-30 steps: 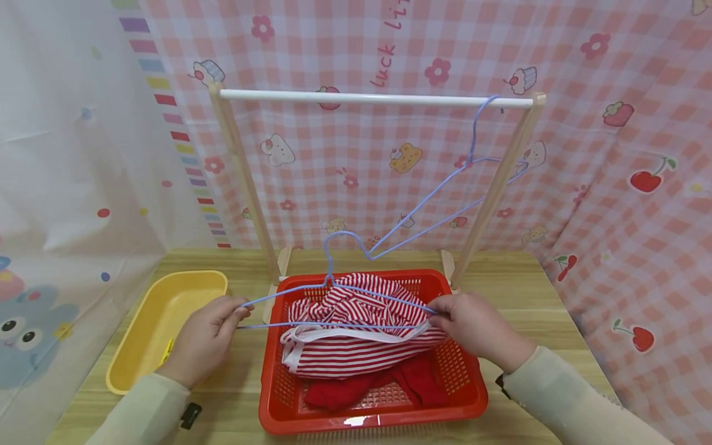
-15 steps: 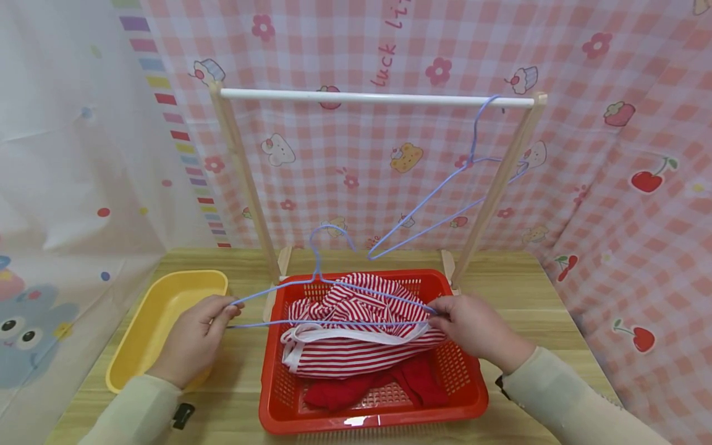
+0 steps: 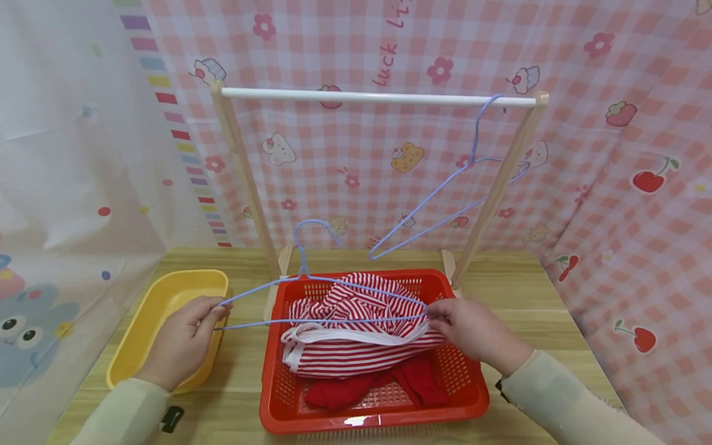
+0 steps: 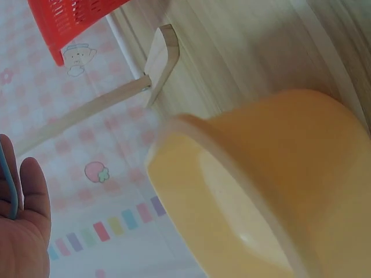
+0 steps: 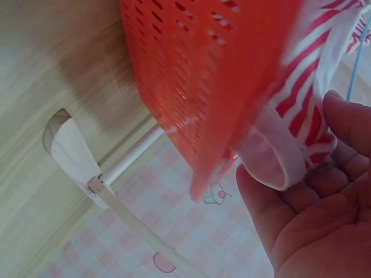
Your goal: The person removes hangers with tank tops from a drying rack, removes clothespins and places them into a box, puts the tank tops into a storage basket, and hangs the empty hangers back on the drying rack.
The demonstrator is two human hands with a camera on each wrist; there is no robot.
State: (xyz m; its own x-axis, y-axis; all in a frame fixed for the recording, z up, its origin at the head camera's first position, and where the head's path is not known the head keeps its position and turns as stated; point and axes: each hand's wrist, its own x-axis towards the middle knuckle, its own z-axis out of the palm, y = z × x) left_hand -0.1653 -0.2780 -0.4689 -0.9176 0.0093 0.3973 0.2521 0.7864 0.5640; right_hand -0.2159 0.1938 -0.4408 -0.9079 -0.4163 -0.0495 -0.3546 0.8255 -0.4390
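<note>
A blue wire hanger (image 3: 334, 321) is stretched between my two hands, with its hook up and bent to the right. My left hand (image 3: 180, 340) pinches the hanger's left corner, over the yellow tub. At the other corner my right hand (image 3: 473, 327) pinches the wire above the basket's right side. Below lies a red-and-white striped garment (image 3: 345, 361) with white trim, bunched in a red basket (image 3: 267, 395). In the right wrist view, a loop of white trim (image 5: 284, 168) shows by the right fingers; whether they touch it, I cannot tell.
Behind the basket stands a wooden rack with a white rail (image 3: 356, 96). Another blue hanger (image 3: 423, 203) hangs from its right end. A red cloth (image 3: 334, 392) lies in the basket's front. At left is a yellow tub (image 3: 125, 346) on the wooden table (image 3: 245, 402).
My left hand has moved left and slightly down, drawing the hanger along, so its hook has shifted left and up. The right hand has stayed almost where it was.
</note>
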